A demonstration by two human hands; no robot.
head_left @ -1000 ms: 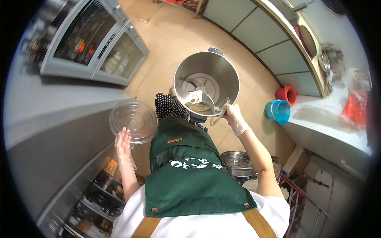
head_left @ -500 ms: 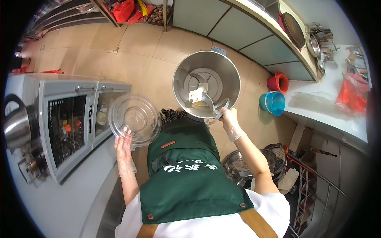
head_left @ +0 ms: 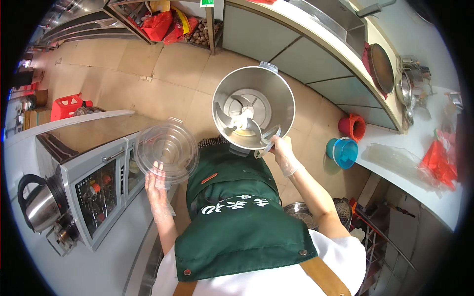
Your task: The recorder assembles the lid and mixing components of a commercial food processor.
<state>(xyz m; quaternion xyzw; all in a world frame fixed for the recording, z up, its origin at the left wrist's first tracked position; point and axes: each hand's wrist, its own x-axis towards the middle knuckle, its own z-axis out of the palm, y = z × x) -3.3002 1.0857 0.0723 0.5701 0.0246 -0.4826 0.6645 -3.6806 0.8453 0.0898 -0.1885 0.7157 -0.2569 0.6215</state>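
Note:
In my left hand [head_left: 158,190] is a round, clear plastic lid [head_left: 170,148], pinched at its near edge and held out over the left side of my apron. A deep steel mixing bowl [head_left: 284,106] stands in front of my body, its mouth facing up. Inside its base sits a curved blade [head_left: 252,127] with a pale hub. My right hand [head_left: 284,152], in a thin clear glove like the left, closes at the bowl's near right rim on a grey loop-shaped piece [head_left: 269,137]. Whether that piece is fixed to the bowl, I cannot tell.
On my left are a glass-fronted cabinet [head_left: 101,195] and a steel kettle [head_left: 40,209]. A red bucket [head_left: 351,128] and a blue bucket [head_left: 344,153] stand on the right, below a white counter [head_left: 390,170]. Steel strainers [head_left: 299,213] lie behind my right arm.
My view has shifted, so the cabinet, kettle and buckets appear lower and more of the far room shows. Both hands keep their holds, and the bowl stays in front of me.

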